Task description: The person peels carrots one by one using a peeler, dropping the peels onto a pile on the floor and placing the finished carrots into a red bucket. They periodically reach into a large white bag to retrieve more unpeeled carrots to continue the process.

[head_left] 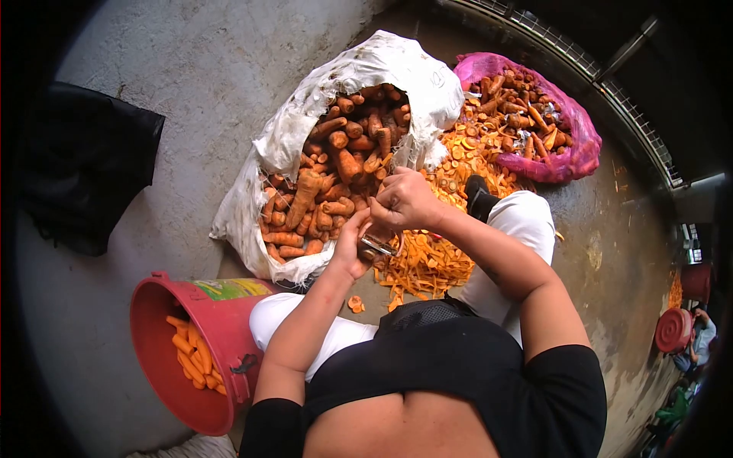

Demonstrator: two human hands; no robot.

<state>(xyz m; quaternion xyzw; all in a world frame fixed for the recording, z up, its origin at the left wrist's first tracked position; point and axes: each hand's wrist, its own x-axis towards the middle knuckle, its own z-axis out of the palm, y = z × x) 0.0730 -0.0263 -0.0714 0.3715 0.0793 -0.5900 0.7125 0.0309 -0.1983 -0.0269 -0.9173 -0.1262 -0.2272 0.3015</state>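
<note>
My left hand (pixel 353 246) and my right hand (pixel 407 200) meet in front of the white sack's opening. A small shiny metal tool, which looks like a peeler (pixel 377 245), sits in my left hand, its fingers closed round it. My right hand's fingers are pinched together just above it; what they hold, if anything, is hidden. Beyond my hands the white sack (pixel 336 84) lies open, full of unpeeled carrots (pixel 347 164). Below them a heap of orange peelings (pixel 424 263) covers the floor between my legs.
At the left a red bucket (pixel 145 336) leans on its side, holding peeled carrots (pixel 195 355). A pink sack (pixel 580 145) of carrot pieces stands at upper right, with sliced carrot ends (pixel 462 149) beside it. Black cloth (pixel 92 164) lies far left. Another person (pixel 701 340) is at far right.
</note>
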